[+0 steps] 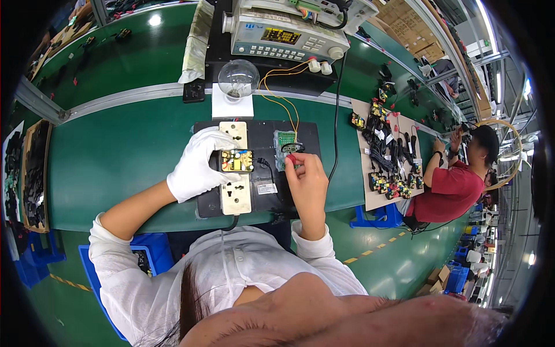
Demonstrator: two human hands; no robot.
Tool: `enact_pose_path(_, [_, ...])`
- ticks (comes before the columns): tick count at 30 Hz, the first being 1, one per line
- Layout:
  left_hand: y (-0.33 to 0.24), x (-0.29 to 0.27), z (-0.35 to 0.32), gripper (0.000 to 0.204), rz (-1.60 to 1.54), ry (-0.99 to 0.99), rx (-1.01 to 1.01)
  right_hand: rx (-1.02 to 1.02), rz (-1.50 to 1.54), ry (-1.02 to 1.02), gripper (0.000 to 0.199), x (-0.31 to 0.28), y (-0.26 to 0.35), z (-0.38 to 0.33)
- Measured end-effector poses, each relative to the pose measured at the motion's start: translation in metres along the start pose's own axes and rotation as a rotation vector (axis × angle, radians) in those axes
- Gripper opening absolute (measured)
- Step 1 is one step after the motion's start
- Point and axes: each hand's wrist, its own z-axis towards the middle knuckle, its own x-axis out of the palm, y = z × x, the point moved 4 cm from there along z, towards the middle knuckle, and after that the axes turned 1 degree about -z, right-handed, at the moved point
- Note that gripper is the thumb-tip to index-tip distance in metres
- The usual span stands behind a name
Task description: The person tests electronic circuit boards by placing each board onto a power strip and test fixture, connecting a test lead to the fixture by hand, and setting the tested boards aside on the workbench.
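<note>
The circuit board (pixel 238 161) hid the socket strip's (pixel 236 200) middle, right-hand fingers (pixel 310 164) partly covered a red piece (pixel 290 159), and the label's (pixel 267 188) print was illegibly small.

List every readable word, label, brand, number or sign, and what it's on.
Bench instrument: lit yellow digits, blue mark; I won't transcribe them.
White sticker on black panel: heading not transcribed; finer print too small.
White cable tags: too small.
Circuit board in left hand: none legible.

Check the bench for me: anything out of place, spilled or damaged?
No spill or damage that I can make out. One oddity: the left hand wears a white glove, while the right hand, pinching a small red piece, is bare.
</note>
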Motion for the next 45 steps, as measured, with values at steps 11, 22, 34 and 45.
enact_pose_path(11, [-0.0039,0.0005,0.001,0.069,-0.034,-0.018,0.117,-0.024,-0.15,0.023,0.019,-0.0052,0.0068,0.0028])
enact_pose_path(22, [-0.0016,-0.0008,-0.0012,0.063,0.015,-0.025,0.156,-0.076,-0.209,-0.006,0.021,-0.0034,0.0091,0.0017])
enact_pose_path(34, [-0.0001,-0.0006,-0.0028,0.056,0.02,-0.029,0.134,-0.051,-0.173,0.001,0.023,-0.0031,0.0054,0.0016])
enact_pose_path(45, [-0.0006,-0.0003,-0.0021,0.056,0.017,-0.023,0.139,-0.027,-0.11,-0.008,0.022,-0.0034,0.0066,0.0028])
